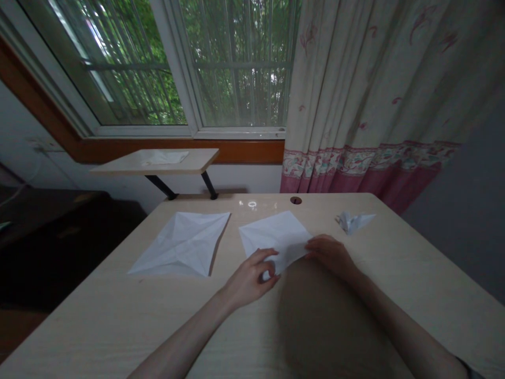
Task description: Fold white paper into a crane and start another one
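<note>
A creased white sheet of paper (278, 231) lies in front of me in the middle of the table. My left hand (256, 273) is at its near left edge, the thumb and fingers curled together on the paper. At the sheet's right corner, my right hand (329, 254) pinches the edge between thumb and fingers. To the left lies a second, larger white sheet (183, 242), opened out and marked with crossing fold lines. A small folded paper figure (351, 222), seemingly a crane, rests to the right beyond my right hand.
The pale wooden table (236, 337) has a round cable hole (295, 200) near its back edge. A raised shelf (130, 163) on black legs carries crumpled white paper (168, 157) at the back left. Behind are a barred window and a patterned curtain (355, 95).
</note>
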`<act>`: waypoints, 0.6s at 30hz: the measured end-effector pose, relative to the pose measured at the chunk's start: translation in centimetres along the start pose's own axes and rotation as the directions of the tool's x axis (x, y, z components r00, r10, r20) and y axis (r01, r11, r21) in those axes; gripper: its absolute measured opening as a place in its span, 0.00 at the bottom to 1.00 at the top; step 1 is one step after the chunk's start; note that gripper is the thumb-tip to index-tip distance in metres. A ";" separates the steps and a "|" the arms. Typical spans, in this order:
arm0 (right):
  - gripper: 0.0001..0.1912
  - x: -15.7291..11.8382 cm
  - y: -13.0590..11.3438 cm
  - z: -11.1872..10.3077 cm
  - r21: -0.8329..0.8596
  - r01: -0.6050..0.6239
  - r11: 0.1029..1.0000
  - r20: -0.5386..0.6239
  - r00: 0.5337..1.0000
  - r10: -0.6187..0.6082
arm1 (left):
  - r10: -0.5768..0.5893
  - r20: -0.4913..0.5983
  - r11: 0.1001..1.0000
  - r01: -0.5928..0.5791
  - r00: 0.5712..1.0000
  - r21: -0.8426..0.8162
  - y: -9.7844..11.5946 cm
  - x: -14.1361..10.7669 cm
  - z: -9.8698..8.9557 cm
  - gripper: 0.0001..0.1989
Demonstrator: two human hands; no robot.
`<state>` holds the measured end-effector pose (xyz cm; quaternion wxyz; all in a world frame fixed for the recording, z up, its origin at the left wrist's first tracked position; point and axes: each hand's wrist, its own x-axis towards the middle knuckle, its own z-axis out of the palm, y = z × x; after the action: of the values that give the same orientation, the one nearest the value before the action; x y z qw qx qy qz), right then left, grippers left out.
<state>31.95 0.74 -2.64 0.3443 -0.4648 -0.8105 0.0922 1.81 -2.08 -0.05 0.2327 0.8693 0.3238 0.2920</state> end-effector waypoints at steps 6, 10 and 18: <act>0.10 0.6 0.3 0.0 0.221 -0.106 0.970 -0.180 0.972 0.147 | 0.017 0.017 0.999 -0.018 1.000 0.041 -0.4 0.0 0.4 0.06; 0.10 0.8 0.3 -0.1 0.204 -0.143 0.969 -0.221 0.957 0.188 | 0.017 0.034 0.999 -0.019 0.999 0.047 -0.6 0.0 0.4 0.06; 0.16 0.8 0.6 -0.1 0.112 -0.126 0.986 -0.232 0.961 0.149 | 0.029 0.048 1.000 -0.029 0.998 -0.001 -0.3 0.1 0.0 0.07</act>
<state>32.20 1.71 -2.44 0.4543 -0.5107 -0.7233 0.0978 1.74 -1.81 -0.17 0.2362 0.8806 0.3056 0.2745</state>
